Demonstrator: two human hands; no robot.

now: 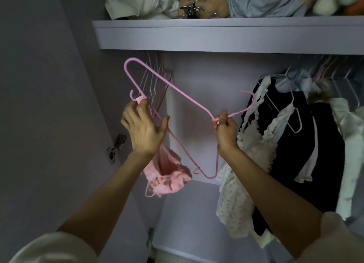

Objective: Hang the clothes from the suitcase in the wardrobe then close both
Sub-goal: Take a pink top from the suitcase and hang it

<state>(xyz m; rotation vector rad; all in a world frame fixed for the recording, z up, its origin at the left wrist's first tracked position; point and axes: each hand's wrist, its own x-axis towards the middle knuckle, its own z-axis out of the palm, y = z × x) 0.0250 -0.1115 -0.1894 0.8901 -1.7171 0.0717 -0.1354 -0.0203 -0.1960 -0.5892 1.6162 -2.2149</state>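
Right hand (224, 129) grip pinches the pink hanger (177, 93) at its neck. Left hand (144, 128) grip pinches the pink garment (169, 174) strap against the hanger's end; garment dangles below. Advise seating the strap in the notch.

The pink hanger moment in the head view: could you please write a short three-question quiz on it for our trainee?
1. True or false: the pink hanger already hangs on the rail.
2. Which hand pinches the hanger's neck by the hook: A left hand, B right hand?
3. Fill in: the pink garment dangles below the ____ hand.

Key: 1 false; 2 B; 3 left.
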